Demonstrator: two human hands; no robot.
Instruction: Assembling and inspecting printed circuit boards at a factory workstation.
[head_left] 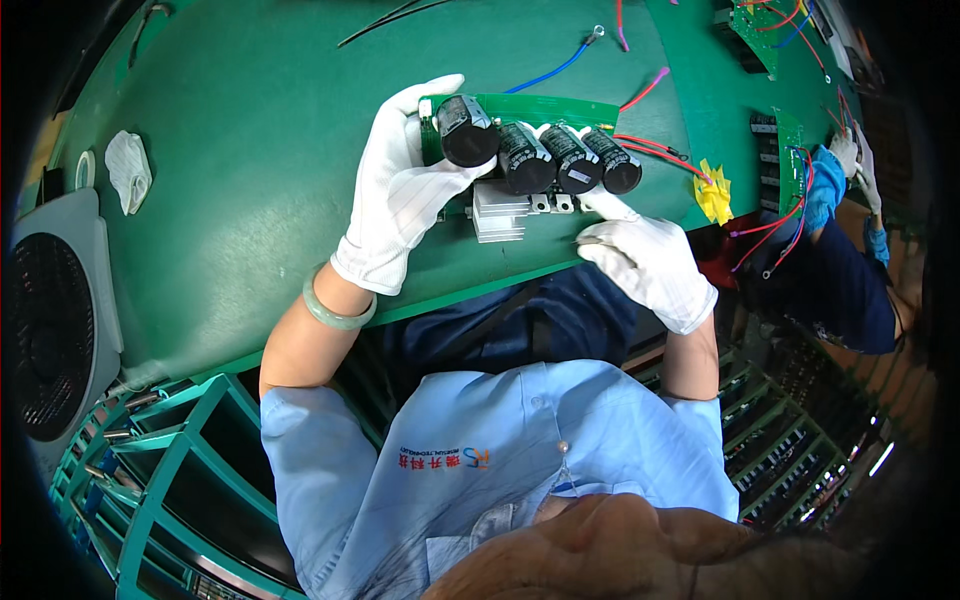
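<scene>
My left hand (400, 190), in a white glove, is closed round the left end of a green circuit board (545, 106), with the thumb lying by the leftmost capacitor. Several black cylindrical capacitors (526, 160) stand in a row on the board, and a silver finned heat sink (499, 213) juts from its near edge. Small metal-tabbed components (552, 204) sit beside the heat sink. My right hand (645, 262), also gloved, reaches its index finger to the board's near edge below the right-hand capacitors; its thumb is apart from that finger, and the other fingers are partly curled.
Red wires (655, 150) and a blue wire (550, 76) with a ring terminal lie round the board on the green mat (250, 150). Yellow tape (714, 192) is at right, a white glove (128, 172) and grey fan (60, 310) at left. A co-worker's gloved hands (850, 160) are at far right.
</scene>
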